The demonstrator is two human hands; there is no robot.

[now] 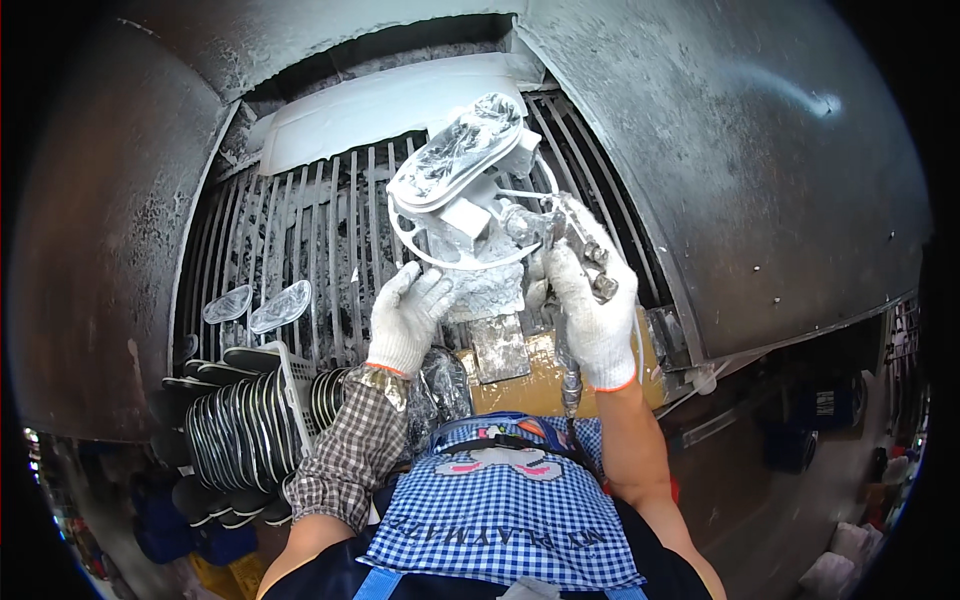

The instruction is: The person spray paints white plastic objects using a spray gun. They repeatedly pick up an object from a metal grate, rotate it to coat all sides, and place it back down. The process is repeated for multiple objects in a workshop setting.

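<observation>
Gloved fingers (pixel 590 290) of the right hand (pixel 592 315) were clenched around a spray gun (pixel 555 225), its nozzle aimed left at the oval part (pixel 460 155). The left hand (pixel 408 318) gripped the paint-crusted stand (pixel 480 275) beneath. That oval sat above the booth's grating (pixel 320 250), long axis running lower-left to upper-right. Even coating probably called for steady turning and keeping the gun square to it.

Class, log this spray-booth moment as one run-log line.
left hand: gloved, on turntable stand | right hand: gripping spray gun | oval part: on stand | rack of dark ovals: lower left
</observation>
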